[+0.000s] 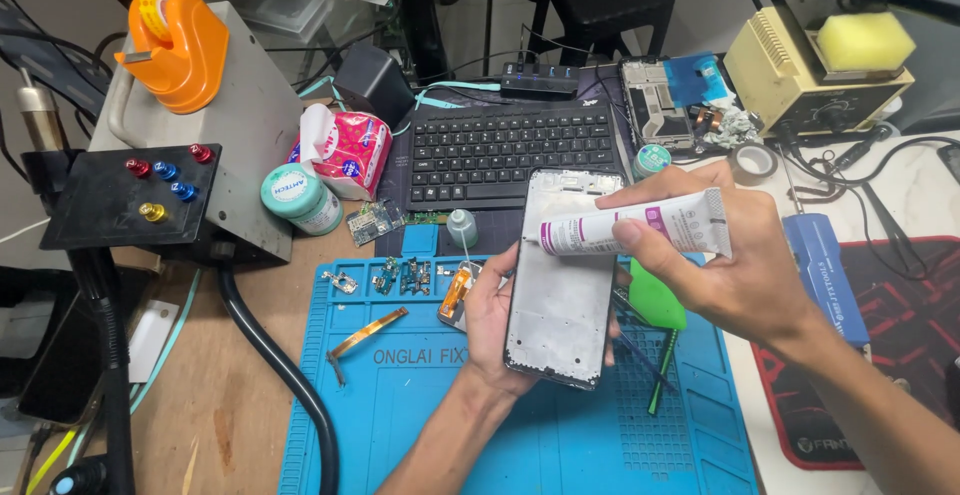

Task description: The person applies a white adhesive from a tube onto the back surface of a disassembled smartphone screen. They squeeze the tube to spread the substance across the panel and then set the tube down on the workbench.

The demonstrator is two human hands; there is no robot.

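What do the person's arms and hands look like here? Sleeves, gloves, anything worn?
Both arms are bare from the frame edge to the wrist: no sleeves in view. The left hand and right hand are ungloved. No watch, ring, strap or bracelet shows on either wrist or on the visible fingers. No markings or cables on the arms.

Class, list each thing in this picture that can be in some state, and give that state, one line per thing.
Phone frame: stripped, upright in the left hand.
Glue tube: gripped by the right hand, tip at the frame's edge.
Small round tin: lid on.
Tissue pack: opened, tissue sticking out.
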